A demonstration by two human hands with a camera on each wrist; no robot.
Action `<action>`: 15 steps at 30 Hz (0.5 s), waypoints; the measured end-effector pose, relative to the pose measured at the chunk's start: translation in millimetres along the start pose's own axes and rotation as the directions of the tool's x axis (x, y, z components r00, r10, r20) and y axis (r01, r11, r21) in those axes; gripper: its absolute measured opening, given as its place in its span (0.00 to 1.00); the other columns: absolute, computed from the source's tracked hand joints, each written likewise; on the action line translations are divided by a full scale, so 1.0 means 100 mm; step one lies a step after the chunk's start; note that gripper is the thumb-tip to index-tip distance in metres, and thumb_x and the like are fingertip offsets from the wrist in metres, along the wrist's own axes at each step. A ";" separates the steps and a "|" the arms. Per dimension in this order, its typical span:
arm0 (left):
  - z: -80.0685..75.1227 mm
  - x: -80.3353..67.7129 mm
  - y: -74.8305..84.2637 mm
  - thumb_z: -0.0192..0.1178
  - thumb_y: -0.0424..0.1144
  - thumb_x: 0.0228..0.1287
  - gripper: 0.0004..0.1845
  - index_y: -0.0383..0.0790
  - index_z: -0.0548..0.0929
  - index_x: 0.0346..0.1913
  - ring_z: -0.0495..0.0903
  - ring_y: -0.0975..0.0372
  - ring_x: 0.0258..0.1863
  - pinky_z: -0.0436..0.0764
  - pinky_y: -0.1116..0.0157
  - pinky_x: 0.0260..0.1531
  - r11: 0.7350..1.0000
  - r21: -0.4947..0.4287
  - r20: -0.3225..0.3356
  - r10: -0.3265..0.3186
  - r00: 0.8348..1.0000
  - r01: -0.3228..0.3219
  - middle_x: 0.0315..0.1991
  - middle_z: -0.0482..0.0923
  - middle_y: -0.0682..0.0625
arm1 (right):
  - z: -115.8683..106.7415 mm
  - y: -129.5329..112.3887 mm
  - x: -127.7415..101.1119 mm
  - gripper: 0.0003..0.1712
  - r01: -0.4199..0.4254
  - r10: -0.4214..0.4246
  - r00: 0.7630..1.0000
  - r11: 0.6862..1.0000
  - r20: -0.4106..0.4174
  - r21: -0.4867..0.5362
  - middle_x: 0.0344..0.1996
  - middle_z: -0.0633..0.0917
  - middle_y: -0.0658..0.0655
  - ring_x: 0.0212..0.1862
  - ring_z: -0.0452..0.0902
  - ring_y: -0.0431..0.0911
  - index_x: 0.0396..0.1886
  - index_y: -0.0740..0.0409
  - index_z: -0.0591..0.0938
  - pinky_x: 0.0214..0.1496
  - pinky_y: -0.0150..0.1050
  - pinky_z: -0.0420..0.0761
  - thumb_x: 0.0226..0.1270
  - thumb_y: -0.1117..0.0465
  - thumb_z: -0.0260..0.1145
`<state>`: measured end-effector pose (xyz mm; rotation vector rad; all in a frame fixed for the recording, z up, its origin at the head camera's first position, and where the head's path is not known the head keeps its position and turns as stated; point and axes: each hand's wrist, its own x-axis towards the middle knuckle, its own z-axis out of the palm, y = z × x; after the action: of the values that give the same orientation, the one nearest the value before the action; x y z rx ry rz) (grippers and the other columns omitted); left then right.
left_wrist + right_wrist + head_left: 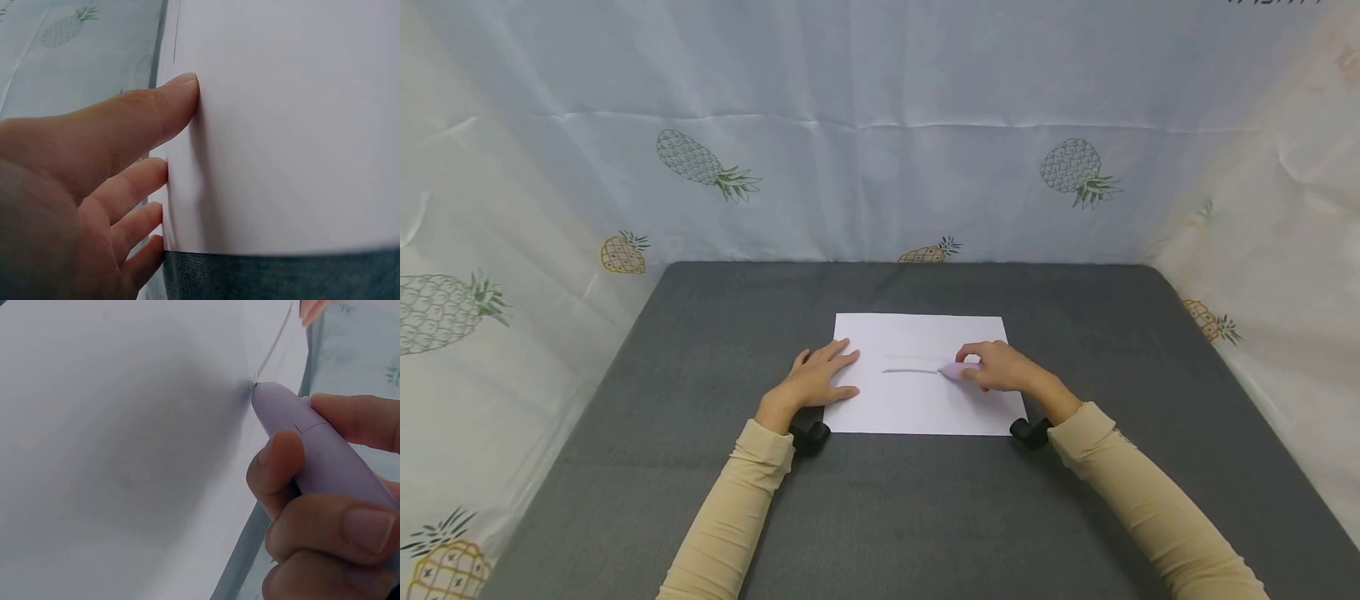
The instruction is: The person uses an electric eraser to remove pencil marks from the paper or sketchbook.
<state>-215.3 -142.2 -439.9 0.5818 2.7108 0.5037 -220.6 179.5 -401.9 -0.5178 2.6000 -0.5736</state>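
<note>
Lavender pen-shaped tool [337, 462] on paper sheet [917, 412]

Right hand [1002, 367] pinches the tool between its fingers, tip touching the sheet at one end of a thin line [910, 371]. Left hand [811, 382]: fingers spread over the left edge. Tool probably light, rigid, smooth; hold behind the tip.

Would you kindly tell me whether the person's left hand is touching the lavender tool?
Apart. The head view shows a stretch of white paper between the left hand and the lavender tool, which the right hand holds.
</note>
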 end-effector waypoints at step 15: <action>0.00 -0.02 0.01 0.57 0.52 0.67 0.36 0.46 0.60 0.74 0.49 0.47 0.78 0.44 0.38 0.74 1.000 -0.009 0.000 -0.005 1.000 0.005 0.78 0.49 0.44 | -0.02 -0.02 -0.04 0.17 -0.031 0.043 0.995 0.991 0.086 -0.133 0.20 0.82 0.53 0.18 0.72 0.41 0.53 0.56 0.78 0.22 0.31 0.69 0.67 0.57 0.57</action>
<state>-213.7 -142.0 -438.9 0.5721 2.7082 0.5151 -217.5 180.6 -397.6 -0.5230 2.5681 -0.3603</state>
